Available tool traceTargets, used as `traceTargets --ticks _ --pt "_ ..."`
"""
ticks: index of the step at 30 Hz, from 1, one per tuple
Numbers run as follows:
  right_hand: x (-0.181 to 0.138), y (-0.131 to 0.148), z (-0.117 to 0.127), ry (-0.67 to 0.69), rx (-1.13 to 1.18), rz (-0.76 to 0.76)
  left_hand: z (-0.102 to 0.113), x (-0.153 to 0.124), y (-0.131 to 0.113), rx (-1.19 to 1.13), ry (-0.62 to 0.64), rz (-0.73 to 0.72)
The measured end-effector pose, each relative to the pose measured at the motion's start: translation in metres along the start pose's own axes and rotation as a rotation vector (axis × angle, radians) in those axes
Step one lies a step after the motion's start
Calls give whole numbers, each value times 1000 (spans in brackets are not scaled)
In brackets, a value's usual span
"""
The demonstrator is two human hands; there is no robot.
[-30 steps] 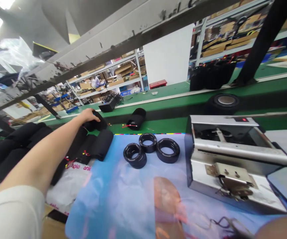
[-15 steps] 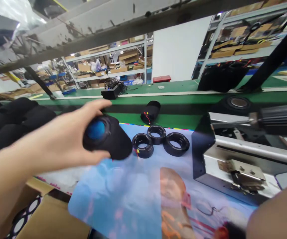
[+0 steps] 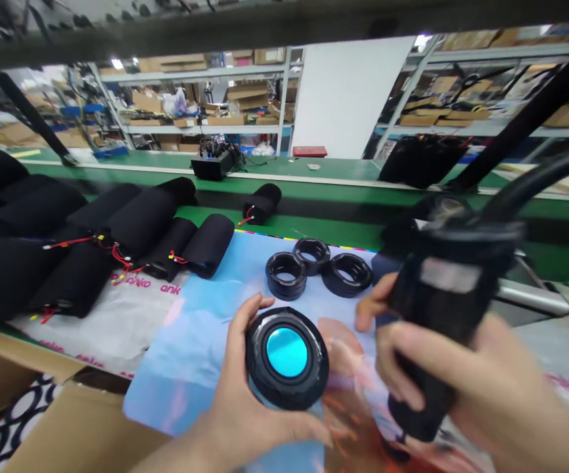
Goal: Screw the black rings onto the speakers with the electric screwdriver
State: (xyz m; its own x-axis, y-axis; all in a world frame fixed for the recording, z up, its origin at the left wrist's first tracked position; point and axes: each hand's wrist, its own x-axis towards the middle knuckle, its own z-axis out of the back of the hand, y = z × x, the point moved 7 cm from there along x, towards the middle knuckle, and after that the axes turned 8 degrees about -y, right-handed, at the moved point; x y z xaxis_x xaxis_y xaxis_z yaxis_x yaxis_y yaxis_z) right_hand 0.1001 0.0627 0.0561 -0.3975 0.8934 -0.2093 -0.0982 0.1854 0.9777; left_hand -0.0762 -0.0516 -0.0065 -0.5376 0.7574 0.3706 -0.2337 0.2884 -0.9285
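Left hand [image 3: 245, 414] at lower centre of the frame, wrapped around a black speaker [image 3: 287, 358] with its blue-centred end turned up toward the camera, presumably so that face can be worked on. Right hand [image 3: 462, 387] at lower right, closed on a blurred black tool [image 3: 449, 309] with a hose running to the upper right, held just beside the speaker, nose pointing down. Three black rings [image 3: 317, 268] just above on the blue sheet [image 3: 200, 328] covering the tabletop, within easy reach. Rows of black sleeves [image 3: 92, 243] with red wires at left, laid side by side on a white bag [image 3: 112, 322]; one more sleeve alone on the green belt [image 3: 314, 226] at upper centre. Open carton [image 3: 68, 427] at lower left, shelving across the top.
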Motion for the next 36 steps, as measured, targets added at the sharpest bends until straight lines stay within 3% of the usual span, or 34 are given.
traceTargets --ticks 3,7,10,14,17,20,25,30,33,36 --pt "-15 -37 -15 34 85 -200 -8 -11 -3 -120 43 26" --pt "-30 -68 -29 39 217 -266 -13 -7 -15 -100 331 132" --pt "-29 -78 -29 42 291 -289 -9 6 -19 -35 480 182" --pt "-26 -89 -25 142 323 -263 -14 18 -30 -57 587 39" --pt "-30 -94 -19 196 231 -287 -16 15 -37 -114 554 -153" --pt "-31 -81 -5 73 128 -296 -16 9 -32 -94 525 -319" --pt "-17 -29 18 -122 30 -88 -16 13 -22 -80 506 -492" --pt "-2 7 41 -323 -133 73 -17 17 -22 -118 492 -479" --pt "16 17 40 -344 -192 132 -17 16 -22 -117 492 -415" --pt "45 17 24 -285 -391 184 -18 13 -23 -131 506 -394"
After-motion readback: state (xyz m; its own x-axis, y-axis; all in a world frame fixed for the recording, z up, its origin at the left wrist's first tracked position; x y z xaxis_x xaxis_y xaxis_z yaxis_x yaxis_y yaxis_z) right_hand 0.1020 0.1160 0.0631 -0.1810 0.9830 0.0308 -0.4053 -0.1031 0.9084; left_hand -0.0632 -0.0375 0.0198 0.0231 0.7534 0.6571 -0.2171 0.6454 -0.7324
